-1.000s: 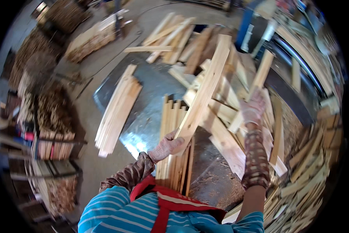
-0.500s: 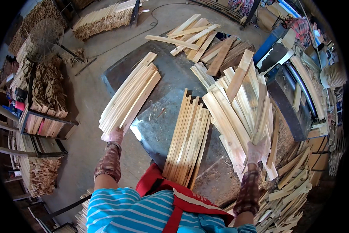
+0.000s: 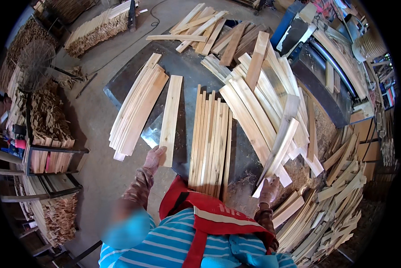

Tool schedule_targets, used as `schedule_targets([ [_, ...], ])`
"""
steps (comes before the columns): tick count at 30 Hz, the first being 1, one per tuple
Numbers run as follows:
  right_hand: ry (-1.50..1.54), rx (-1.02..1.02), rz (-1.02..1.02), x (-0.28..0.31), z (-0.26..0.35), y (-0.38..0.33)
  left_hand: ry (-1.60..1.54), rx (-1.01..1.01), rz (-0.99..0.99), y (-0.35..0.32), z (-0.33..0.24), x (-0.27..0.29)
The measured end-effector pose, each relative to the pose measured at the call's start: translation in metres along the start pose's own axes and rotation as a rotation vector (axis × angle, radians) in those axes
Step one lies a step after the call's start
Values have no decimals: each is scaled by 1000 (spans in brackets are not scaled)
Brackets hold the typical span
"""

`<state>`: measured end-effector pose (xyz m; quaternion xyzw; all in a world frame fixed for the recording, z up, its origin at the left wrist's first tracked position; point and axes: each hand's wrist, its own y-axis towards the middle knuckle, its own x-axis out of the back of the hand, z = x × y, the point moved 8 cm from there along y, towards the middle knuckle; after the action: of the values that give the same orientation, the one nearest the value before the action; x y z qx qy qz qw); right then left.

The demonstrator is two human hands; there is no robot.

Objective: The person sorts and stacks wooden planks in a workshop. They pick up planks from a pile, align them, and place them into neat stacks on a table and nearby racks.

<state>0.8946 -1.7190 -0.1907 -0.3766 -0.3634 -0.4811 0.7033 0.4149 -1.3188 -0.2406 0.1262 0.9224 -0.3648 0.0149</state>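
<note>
My left hand [image 3: 154,158], in a patterned sleeve, grips the near end of a pale wooden board [image 3: 171,118]. That board stands apart from the fanned stack of boards [image 3: 139,107] on its left. My right hand [image 3: 268,190] is closed at the near end of a pair of narrow boards [image 3: 278,149], tilted across the right-hand pile [image 3: 254,118]; its fingers are partly hidden. Between my hands, a row of narrow strips [image 3: 210,143] lies side by side, pointing away from me.
Under the boards is a dark metal tabletop [image 3: 129,73]. More loose boards [image 3: 200,29] lie at its far end. A machine with a roller [image 3: 330,67] stands at the right, above heaped offcuts [image 3: 330,214]. Racks of stacked wood [image 3: 59,154] and a fan [image 3: 37,64] are at the left.
My left hand has left the fanned stack and moved right with a single board. My right hand has drawn nearer and left, and the narrow boards by it have swung across the pile.
</note>
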Motion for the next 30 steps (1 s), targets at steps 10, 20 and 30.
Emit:
schedule_targets([
  [10,152,-169,-27,-18,-7,-21,212,-51,86,-21,17,-44],
  [20,3,-125,-258,36,-36,-17,489,-38,335,-38,87,-95],
  [30,-104,-174,77,-11,55,-1,432,61,124,3,47,-103],
])
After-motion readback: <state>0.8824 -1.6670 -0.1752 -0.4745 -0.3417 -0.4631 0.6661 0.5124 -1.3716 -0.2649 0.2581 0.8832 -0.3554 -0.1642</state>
